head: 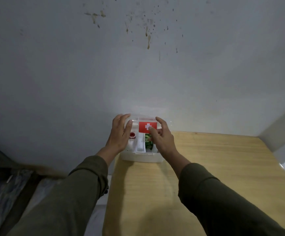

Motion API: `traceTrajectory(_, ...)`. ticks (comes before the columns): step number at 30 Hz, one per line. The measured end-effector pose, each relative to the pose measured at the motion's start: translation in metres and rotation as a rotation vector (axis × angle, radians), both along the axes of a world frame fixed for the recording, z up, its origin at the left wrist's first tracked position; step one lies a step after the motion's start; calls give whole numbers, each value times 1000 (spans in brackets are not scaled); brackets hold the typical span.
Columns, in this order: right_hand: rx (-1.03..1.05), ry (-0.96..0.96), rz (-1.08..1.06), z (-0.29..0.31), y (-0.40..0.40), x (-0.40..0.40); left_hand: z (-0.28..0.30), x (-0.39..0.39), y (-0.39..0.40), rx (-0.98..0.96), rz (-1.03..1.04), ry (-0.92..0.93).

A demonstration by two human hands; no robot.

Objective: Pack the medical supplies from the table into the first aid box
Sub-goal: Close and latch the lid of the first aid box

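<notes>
A white first aid box [142, 158] stands at the far left corner of the wooden table [206, 176], against the wall. Its clear lid [147, 124], marked with a red label and white cross, is tilted over the box. My left hand [119, 133] grips the lid's left edge. My right hand [162, 135] holds its right side, thumb on the label. Through the lid I see a red-capped item [132, 135], a white pack [140, 143] and a green packet [148, 141] in separate compartments.
A stained grey wall [138, 65] rises right behind the box. The table's left edge drops off beside the box to a dark floor with clutter [10, 181]. A pale wall corner [281, 133] stands at the table's right.
</notes>
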State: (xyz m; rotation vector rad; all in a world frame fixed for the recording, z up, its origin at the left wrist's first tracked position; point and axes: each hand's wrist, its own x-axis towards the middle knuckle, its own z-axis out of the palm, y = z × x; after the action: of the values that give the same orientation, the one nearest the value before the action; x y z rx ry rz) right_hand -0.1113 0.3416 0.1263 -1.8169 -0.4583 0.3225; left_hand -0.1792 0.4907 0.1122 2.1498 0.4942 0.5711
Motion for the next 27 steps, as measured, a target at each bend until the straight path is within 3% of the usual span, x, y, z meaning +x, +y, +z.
traceTrajectory(10,-247,-21,149,-37,-39,-34,-37,-32,-30,-84,52,159)
traceTrajectory(16,-476,-142,214,-42,-46,-29,-40,-36,-38,-60,62,242)
traceTrajectory(22,-778,-764,97,-43,-42,-23,-42,-31,-26,240,22,368)
traceTrajectory(27,-953,-683,147,-57,-28,-12,-52,-19,-16,414,-72,487)
